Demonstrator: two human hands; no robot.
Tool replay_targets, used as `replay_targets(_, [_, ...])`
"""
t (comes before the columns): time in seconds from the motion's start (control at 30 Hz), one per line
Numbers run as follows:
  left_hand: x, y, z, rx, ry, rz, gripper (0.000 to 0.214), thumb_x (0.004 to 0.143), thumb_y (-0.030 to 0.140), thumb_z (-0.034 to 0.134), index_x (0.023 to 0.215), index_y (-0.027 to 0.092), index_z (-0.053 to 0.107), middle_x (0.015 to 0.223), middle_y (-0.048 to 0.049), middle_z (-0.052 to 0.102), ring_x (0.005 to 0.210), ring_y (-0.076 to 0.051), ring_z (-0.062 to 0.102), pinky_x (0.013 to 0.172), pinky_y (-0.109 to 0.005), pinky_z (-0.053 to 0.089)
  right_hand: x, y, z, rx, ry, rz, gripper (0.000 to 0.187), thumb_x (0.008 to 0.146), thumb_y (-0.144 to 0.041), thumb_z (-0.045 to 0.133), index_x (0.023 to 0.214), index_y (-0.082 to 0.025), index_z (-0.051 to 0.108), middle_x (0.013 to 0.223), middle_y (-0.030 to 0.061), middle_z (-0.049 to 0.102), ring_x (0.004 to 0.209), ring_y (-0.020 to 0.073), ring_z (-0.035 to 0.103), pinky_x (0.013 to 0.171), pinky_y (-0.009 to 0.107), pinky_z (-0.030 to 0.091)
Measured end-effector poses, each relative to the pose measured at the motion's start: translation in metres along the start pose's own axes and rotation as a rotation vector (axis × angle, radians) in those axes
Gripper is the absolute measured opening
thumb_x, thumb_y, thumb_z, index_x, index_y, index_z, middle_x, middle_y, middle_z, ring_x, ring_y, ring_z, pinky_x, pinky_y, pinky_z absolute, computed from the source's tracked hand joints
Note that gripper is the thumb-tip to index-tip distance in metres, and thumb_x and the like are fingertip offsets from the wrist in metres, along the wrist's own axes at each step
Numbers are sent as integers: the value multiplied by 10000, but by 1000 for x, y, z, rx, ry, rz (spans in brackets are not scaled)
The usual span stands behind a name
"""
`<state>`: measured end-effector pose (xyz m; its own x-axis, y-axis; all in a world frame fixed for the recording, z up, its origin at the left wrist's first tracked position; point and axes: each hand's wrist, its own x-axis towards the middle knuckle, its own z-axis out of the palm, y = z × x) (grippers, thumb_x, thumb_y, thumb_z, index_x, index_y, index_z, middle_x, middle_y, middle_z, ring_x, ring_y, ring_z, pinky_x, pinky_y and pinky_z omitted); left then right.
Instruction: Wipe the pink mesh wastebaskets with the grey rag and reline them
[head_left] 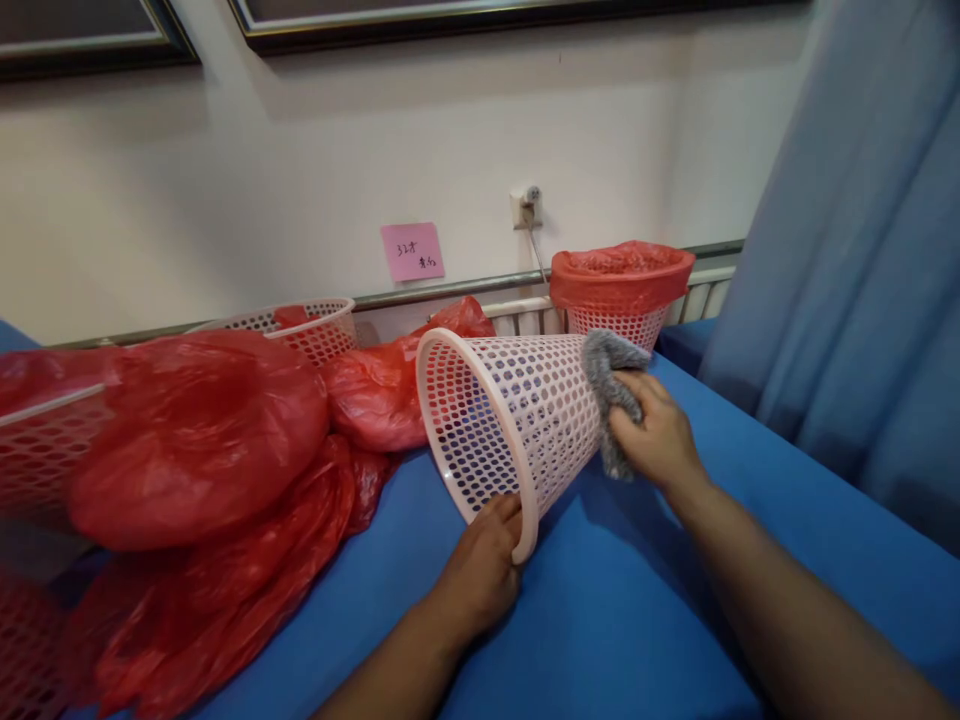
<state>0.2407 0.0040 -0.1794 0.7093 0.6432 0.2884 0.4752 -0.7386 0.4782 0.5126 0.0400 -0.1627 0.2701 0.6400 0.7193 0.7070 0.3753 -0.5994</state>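
A white perforated wastebasket (555,400) lies tilted on its side above the blue surface (600,600), its mouth facing left toward me. My left hand (484,565) is closed on the lower part of its rim, with the fingertips inside the mouth. At the basket's base end, my right hand (656,425) grips a grey fluffy cloth (611,370). The cloth presses against the outside of the basket near its bottom. Part of the cloth is hidden under the right fingers.
Red plastic bags (217,440) heap up on the left, among more white baskets (322,330). A basket lined with a red bag (622,290) stands at the back right. Behind are a metal rail (450,288), a wall socket (526,210) and a pink note (412,252). A blue curtain (847,250) hangs at right.
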Motion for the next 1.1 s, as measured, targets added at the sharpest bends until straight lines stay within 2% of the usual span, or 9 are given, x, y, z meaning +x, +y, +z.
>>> replay_targets(0.1, [0, -2, 0, 57, -51, -11, 621, 823, 16, 470, 1388, 232, 609, 1338, -110, 657, 1174, -276, 610, 1052, -494, 521, 18, 42, 1, -52, -28, 389, 517, 766, -332, 545, 1235, -172, 692, 1192, 126, 717, 1131, 330, 661, 1055, 530, 484])
replay_targets(0.2, [-1, -4, -1, 87, -108, -30, 638, 791, 46, 537, 1405, 214, 587, 1391, -124, 626, 1227, -307, 594, 1077, -520, 503, 20, 53, 0, 20, -65, 517, 564, 743, -361, 555, 1250, -158, 692, 1152, 120, 745, 1067, 318, 691, 1019, 504, 510])
replay_targets(0.33, [-5, 0, -3, 33, -73, -74, 728, 774, 185, 682, 1475, 228, 488, 1474, -128, 560, 1310, -335, 550, 1150, -551, 437, 11, 31, 2, -29, -133, 393, 526, 745, -351, 569, 1225, -187, 708, 1193, 106, 739, 1116, 309, 679, 1032, 467, 505])
replay_targets(0.47, [-9, 8, -5, -44, 57, -68, 735, 893, 318, 636, 1557, 203, 342, 1546, -148, 483, 1404, -330, 472, 1214, -538, 360, 3, 13, 5, -84, -241, 315, 513, 777, -311, 543, 1250, -180, 691, 1252, 114, 708, 1163, 303, 662, 1053, 456, 498])
replay_targets(0.63, [-11, 5, -2, -106, 145, -57, 574, 941, 221, 536, 1505, 222, 430, 1469, -122, 561, 1349, -297, 527, 1191, -503, 397, -1, 5, 11, -28, -110, 145, 468, 804, -277, 539, 1236, -158, 674, 1226, 128, 686, 1137, 304, 659, 1037, 493, 514])
replay_targets(0.77, [-9, -1, 5, -111, 77, -55, 681, 800, 52, 535, 1454, 240, 511, 1402, -99, 612, 1289, -288, 562, 1169, -510, 418, -13, -17, 3, 94, 34, -209, 477, 837, -219, 568, 1311, -188, 602, 1303, 140, 615, 1217, 301, 611, 1049, 495, 508])
replay_targets(0.93, [-3, 2, 8, -101, -17, -55, 723, 765, 31, 543, 1450, 262, 550, 1405, -96, 624, 1261, -301, 577, 1134, -503, 454, -35, -61, -18, 202, -116, -661, 567, 818, -192, 606, 1380, -230, 543, 1370, 131, 539, 1158, 270, 628, 911, 396, 579])
replay_targets(1.0, [-2, 3, 6, -99, -25, -70, 709, 773, 33, 536, 1441, 267, 565, 1407, -88, 629, 1258, -299, 580, 1134, -494, 459, -35, -62, -17, 199, -124, -630, 532, 816, -191, 600, 1346, -229, 573, 1309, 117, 578, 1089, 248, 652, 873, 366, 587])
replay_targets(1.1, [-1, 2, 3, -96, -28, -107, 700, 794, 24, 493, 1443, 277, 564, 1438, -66, 615, 1265, -280, 582, 1141, -489, 459, -17, -30, -7, 71, -23, -293, 457, 812, -210, 569, 1264, -227, 638, 1243, 101, 640, 1112, 266, 653, 956, 416, 562])
